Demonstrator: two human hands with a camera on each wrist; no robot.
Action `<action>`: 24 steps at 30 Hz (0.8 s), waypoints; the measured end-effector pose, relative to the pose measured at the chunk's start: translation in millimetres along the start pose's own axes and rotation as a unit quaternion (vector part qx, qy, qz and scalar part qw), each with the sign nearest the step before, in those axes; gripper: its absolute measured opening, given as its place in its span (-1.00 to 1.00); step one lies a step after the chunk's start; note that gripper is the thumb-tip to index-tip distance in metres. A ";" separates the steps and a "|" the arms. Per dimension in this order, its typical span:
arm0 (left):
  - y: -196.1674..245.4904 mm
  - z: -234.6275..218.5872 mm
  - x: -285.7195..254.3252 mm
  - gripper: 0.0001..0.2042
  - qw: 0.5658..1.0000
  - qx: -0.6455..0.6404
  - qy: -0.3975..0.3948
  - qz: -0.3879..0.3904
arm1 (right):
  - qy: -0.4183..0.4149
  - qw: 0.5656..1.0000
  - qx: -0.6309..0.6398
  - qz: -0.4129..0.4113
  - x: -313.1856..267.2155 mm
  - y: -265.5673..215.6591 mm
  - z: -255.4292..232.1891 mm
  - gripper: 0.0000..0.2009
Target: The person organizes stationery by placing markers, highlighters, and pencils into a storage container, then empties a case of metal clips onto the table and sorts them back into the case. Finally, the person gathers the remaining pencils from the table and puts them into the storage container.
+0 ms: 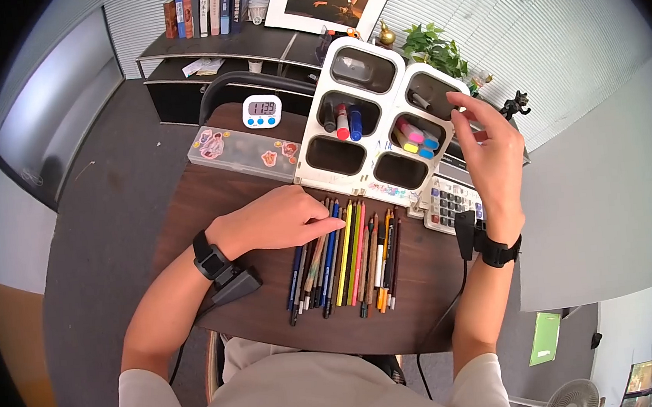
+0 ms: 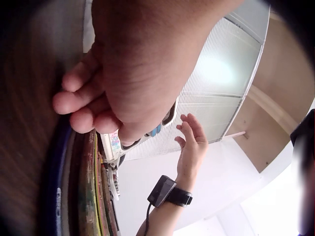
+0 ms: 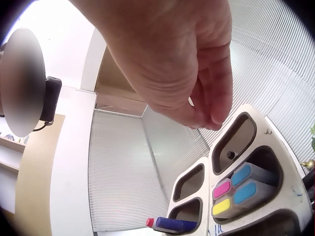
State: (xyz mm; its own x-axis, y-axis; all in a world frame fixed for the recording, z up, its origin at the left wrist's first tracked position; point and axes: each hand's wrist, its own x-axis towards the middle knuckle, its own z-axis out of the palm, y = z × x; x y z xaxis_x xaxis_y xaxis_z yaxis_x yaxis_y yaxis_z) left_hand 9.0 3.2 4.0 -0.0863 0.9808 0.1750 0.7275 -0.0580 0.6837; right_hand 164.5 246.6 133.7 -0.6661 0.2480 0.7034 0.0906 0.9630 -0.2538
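Colored pencils and pens [image 1: 346, 260] lie side by side in a row on the dark wooden table. My left hand [image 1: 269, 220] rests over their far ends, fingers loosely bent and holding nothing; its fingertips [image 2: 82, 120] are right beside a dark blue pencil [image 2: 58, 182]. A white desk organizer [image 1: 401, 88] with several compartments stands beyond the row. My right hand [image 1: 492, 150] hovers at its upper right compartment, thumb and fingers apart with nothing between them. Inside that compartment is a slim pen [image 1: 419, 101]. Highlighters [image 1: 417, 137] fill the compartment below, and markers [image 1: 343, 122] stand in the middle left one.
A pencil case with stickers [image 1: 240, 155] and a white timer [image 1: 261, 111] are left of the organizer. To its right lies a calculator [image 1: 450, 204]. Behind the table are a black chair [image 1: 245, 77] and a low cabinet [image 1: 211, 47] bearing books. A cable [image 1: 455, 301] hangs from the right wrist.
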 end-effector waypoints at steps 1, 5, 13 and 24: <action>-0.2 -0.2 0.1 -0.46 1.000 0.001 -0.003 0.000 | -0.003 1.000 -0.003 -0.002 -0.8 -0.5 -1.5 -0.77; -0.8 0.0 1.3 -0.46 1.000 0.004 -0.011 -0.005 | -0.028 0.999 0.001 0.038 -2.8 -3.5 -5.1 -0.78; -1.0 0.3 0.4 -0.46 1.000 0.014 0.005 0.011 | -0.066 0.998 -0.019 -0.011 -4.8 -18.9 -3.0 -0.80; -3.3 2.0 -1.6 -0.44 0.999 -0.016 0.024 0.022 | -0.489 0.872 -0.007 -0.027 -69.6 -73.8 -6.9 -0.88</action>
State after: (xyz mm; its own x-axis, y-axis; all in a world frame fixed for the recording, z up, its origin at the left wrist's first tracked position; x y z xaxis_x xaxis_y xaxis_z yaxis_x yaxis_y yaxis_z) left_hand 8.0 2.2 0.0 -0.0875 0.9673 0.2379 0.7096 -0.1071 0.6964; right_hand 209.2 158.9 108.1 -0.9816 -0.0006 -0.1911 0.0432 0.9734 -0.2250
